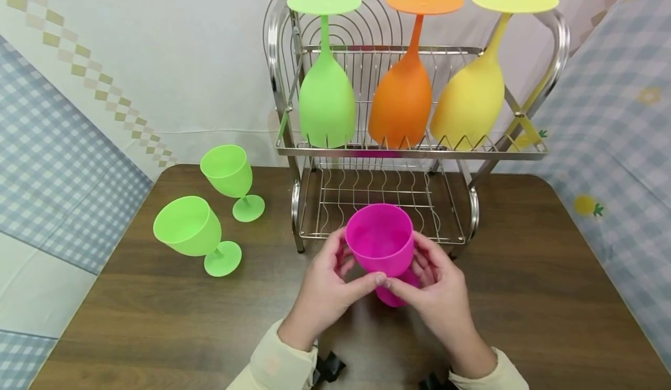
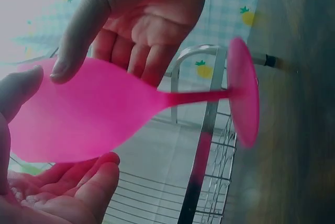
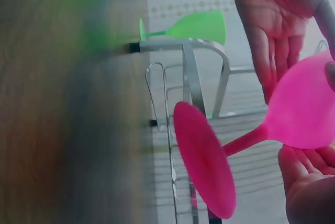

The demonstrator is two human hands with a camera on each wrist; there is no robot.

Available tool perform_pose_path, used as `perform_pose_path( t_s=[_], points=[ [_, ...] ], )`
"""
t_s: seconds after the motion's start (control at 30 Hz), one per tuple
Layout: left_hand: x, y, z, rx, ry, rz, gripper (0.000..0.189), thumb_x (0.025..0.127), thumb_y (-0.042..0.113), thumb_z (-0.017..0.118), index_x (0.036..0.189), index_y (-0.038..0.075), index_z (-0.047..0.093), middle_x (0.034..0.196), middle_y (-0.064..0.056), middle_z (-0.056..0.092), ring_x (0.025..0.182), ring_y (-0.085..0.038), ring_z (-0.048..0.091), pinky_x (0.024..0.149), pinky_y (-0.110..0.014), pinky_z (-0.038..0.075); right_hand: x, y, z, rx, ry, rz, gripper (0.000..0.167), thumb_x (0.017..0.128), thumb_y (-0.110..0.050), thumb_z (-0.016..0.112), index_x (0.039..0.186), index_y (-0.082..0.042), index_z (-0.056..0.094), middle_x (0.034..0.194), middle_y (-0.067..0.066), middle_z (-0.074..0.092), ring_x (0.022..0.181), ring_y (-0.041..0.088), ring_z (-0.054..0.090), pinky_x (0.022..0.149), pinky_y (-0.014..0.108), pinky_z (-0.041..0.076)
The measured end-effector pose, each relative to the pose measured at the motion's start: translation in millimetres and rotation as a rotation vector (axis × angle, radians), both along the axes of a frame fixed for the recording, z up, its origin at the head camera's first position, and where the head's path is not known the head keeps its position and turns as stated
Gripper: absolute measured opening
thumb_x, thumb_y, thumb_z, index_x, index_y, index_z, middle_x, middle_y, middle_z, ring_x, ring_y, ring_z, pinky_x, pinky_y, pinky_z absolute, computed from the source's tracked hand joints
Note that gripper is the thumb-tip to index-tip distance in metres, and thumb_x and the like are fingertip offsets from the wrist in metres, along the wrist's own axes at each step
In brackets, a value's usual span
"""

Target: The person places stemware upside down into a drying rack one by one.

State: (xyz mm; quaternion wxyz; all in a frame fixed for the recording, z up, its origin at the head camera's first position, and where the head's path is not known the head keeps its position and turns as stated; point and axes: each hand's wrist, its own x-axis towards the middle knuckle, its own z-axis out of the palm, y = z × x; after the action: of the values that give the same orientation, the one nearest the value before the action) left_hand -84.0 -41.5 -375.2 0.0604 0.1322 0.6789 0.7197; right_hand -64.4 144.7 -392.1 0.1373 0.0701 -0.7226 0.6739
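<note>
A pink goblet is held bowl up in front of the rack, between both hands. My left hand grips the bowl from the left, its thumb across the near side. From the right, my right hand grips the same bowl, and the two thumb tips nearly meet. In the left wrist view the stem and round foot of the goblet stick out below the hands, with no finger on them. The right wrist view shows the goblet's foot too.
A two-tier metal dish rack stands at the back. Upside down on its upper tier are a green goblet, an orange goblet and a yellow goblet. Two green goblets, one nearer and one farther, stand upright on the table's left.
</note>
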Motion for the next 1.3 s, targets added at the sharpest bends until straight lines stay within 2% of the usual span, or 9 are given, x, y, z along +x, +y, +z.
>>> perform_pose_path(
  t_s=[0.13, 0.27, 0.5, 0.8, 0.87, 0.93, 1.1, 1.2, 1.3],
  points=[
    [-1.1, -2.2, 0.3, -0.036, 0.006, -0.012, 0.078, 0.080, 0.014, 0.087, 0.146, 0.015, 0.046, 0.142, 0.001, 0.054, 0.131, -0.014, 0.053, 0.108, -0.025, 0.044, 0.7, 8, 8.1, 0.156, -0.011, -0.020, 0.079, 0.068, 0.012, 0.087, 0.138, -0.008, 0.057, 0.134, 0.009, 0.060, 0.116, 0.007, 0.063, 0.095, 0.025, 0.053],
    [-2.4, -3.7, 0.4, -0.048, 0.008, -0.032, 0.079, 0.078, 0.012, 0.088, 0.145, 0.015, 0.047, 0.141, 0.002, 0.056, 0.130, -0.013, 0.054, 0.110, -0.026, 0.043, 2.0, 17, 18.6, 0.378, 0.072, -0.052, 0.083, 0.065, 0.001, 0.093, 0.138, -0.019, 0.060, 0.136, -0.002, 0.061, 0.119, 0.008, 0.060, 0.098, 0.016, 0.049],
    [-2.1, -7.5, 2.1, -0.150, -0.041, -0.063, 0.087, 0.076, 0.021, 0.090, 0.149, 0.016, 0.042, 0.143, 0.002, 0.054, 0.129, -0.015, 0.055, 0.110, -0.028, 0.043, 7.3, 27, 30.0, 0.753, 0.343, -0.064, 0.089, 0.057, -0.008, 0.098, 0.137, -0.008, 0.060, 0.135, 0.007, 0.061, 0.116, 0.025, 0.062, 0.097, 0.005, 0.042],
    [-4.1, -9.0, 0.4, -0.226, -0.069, -0.143, 0.091, 0.079, 0.029, 0.088, 0.153, 0.013, 0.037, 0.146, -0.004, 0.052, 0.132, -0.019, 0.052, 0.111, -0.035, 0.044, 8.8, 33, 32.9, 0.965, 0.481, 0.017, 0.092, 0.052, -0.010, 0.100, 0.135, -0.004, 0.061, 0.135, 0.010, 0.061, 0.119, 0.029, 0.061, 0.113, 0.010, 0.027],
    [-4.9, -9.2, -0.2, -0.214, -0.073, -0.147, 0.087, 0.079, 0.026, 0.088, 0.151, 0.013, 0.040, 0.145, -0.005, 0.052, 0.131, -0.020, 0.054, 0.110, -0.035, 0.045, 9.1, 33, 32.9, 0.967, 0.498, 0.025, 0.091, 0.053, -0.010, 0.099, 0.135, -0.003, 0.061, 0.136, 0.011, 0.061, 0.120, 0.030, 0.061, 0.114, 0.012, 0.027],
    [-5.6, -9.2, -0.7, -0.201, -0.069, -0.144, 0.083, 0.079, 0.024, 0.088, 0.148, 0.014, 0.042, 0.143, -0.004, 0.053, 0.130, -0.021, 0.055, 0.109, -0.035, 0.046, 9.0, 33, 33.0, 0.943, 0.507, 0.030, 0.080, 0.068, -0.026, 0.095, 0.136, -0.003, 0.060, 0.138, 0.012, 0.060, 0.122, 0.032, 0.060, 0.114, 0.014, 0.028],
    [-6.9, -9.0, -1.4, -0.154, -0.068, -0.112, 0.079, 0.078, 0.018, 0.088, 0.144, 0.011, 0.044, 0.141, -0.004, 0.053, 0.129, -0.021, 0.056, 0.109, -0.033, 0.045, 8.5, 31, 35.1, 0.823, 0.501, -0.004, 0.069, 0.095, -0.057, 0.057, 0.137, -0.002, 0.060, 0.139, 0.014, 0.060, 0.126, 0.032, 0.058, 0.116, 0.019, 0.031],
    [-7.7, -8.8, -2.0, -0.112, -0.066, -0.073, 0.079, 0.079, 0.013, 0.087, 0.144, 0.008, 0.043, 0.142, -0.007, 0.052, 0.128, -0.024, 0.055, 0.108, -0.034, 0.046, 10.0, 31, 38.1, 0.672, 0.404, -0.005, 0.065, 0.089, -0.045, 0.074, 0.138, -0.005, 0.060, 0.138, 0.011, 0.061, 0.128, 0.024, 0.058, 0.114, 0.021, 0.036],
    [-8.2, -8.9, -2.1, -0.068, -0.059, -0.020, 0.078, 0.079, 0.010, 0.087, 0.144, 0.006, 0.043, 0.142, -0.010, 0.051, 0.127, -0.026, 0.055, 0.108, -0.036, 0.046, 11.4, 32, 39.5, 0.349, 0.219, 0.073, 0.063, 0.081, -0.007, 0.084, 0.138, 0.000, 0.058, 0.139, 0.012, 0.060, 0.130, 0.020, 0.056, 0.110, 0.027, 0.042]
  ],
)
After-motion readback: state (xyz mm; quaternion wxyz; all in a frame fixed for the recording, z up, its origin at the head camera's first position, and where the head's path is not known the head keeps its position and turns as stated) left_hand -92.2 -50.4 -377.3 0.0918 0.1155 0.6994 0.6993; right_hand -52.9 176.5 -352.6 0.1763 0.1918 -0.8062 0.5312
